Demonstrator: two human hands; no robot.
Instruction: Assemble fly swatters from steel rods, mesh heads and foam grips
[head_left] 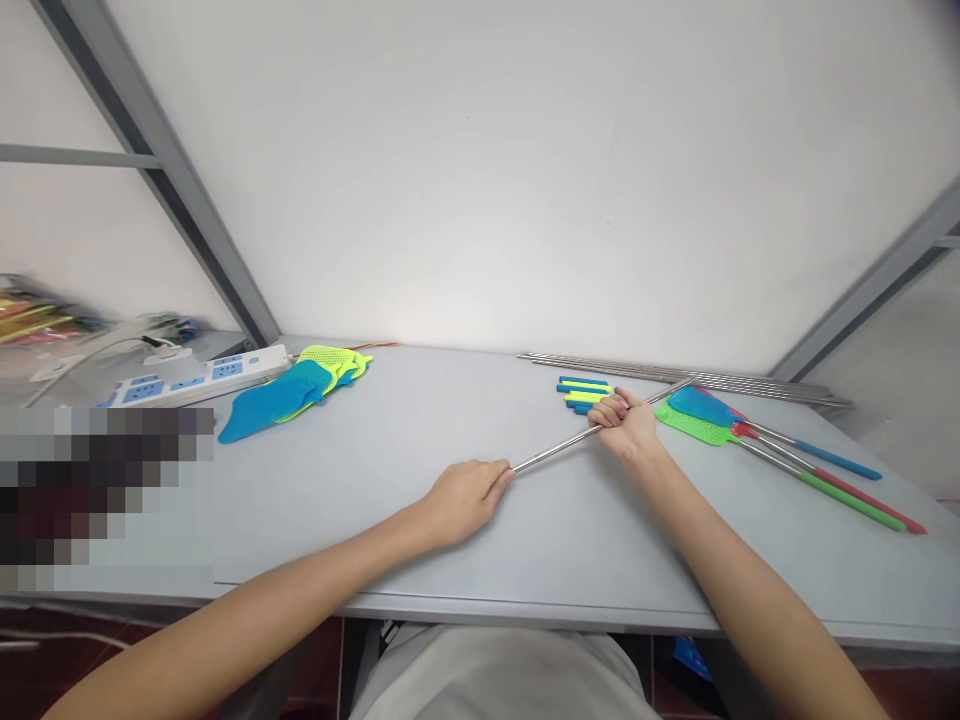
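A thin metal rod (555, 451) slants up to the right between my two hands, just over the grey table. My left hand (466, 500) is closed round its lower left end, palm down. My right hand (624, 425) wraps the rod further up, and the rod's far end sticks out beyond it. Behind my right hand lie several short blue and yellow grip sleeves (583, 388), partly covered by it. To the right are fly swatters (697, 415) with blue, red and green handles. A bundle of metal rods (675, 374) rests along the wall.
Loose blue and yellow swatter heads (281, 398) are piled at the left rear. A white power strip (214, 375) with a plug and cable lies beside them. Grey metal frame posts (187, 190) stand at both sides, and a white wall (465, 180) closes off the back.
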